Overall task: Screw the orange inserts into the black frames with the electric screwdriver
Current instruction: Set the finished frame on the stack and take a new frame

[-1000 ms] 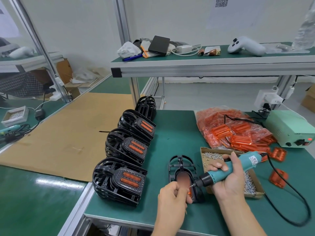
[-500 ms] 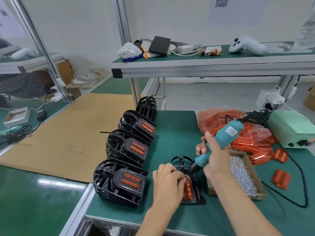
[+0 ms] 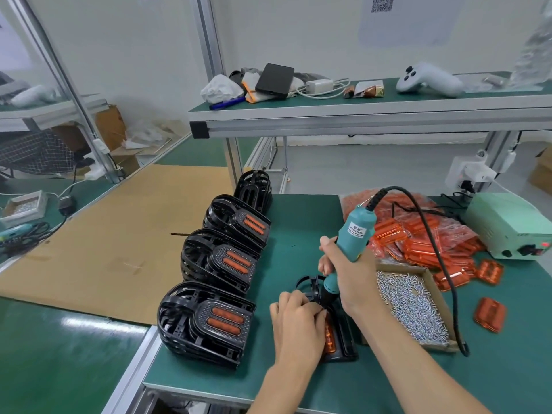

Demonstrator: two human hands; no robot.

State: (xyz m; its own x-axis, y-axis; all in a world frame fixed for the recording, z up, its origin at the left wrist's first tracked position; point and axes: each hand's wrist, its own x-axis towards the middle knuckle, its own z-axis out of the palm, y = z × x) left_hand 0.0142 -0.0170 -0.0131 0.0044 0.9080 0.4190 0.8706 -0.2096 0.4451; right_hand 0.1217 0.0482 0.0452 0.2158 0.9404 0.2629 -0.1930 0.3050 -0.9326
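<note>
The right hand [image 3: 352, 276] clenches the screwdriver [image 3: 348, 249], near upright, tip down on the frame [image 3: 343, 348] directly below; the left hand [image 3: 298, 321] presses the insert [image 3: 329, 336] flat on the surface [image 3: 298, 234].

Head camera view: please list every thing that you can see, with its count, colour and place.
black frame: one, black, under the hands
orange insert: one, orange, in that frame
electric screwdriver: one, teal, upright over the frame
finished frames: several stacks, black and orange, table's left edge
bag of inserts: one, orange, behind the box
screw box: one, brown, right of the frame
power unit: one, pale green, far right
left hand: on the frame
right hand: gripping the screwdriver
</note>
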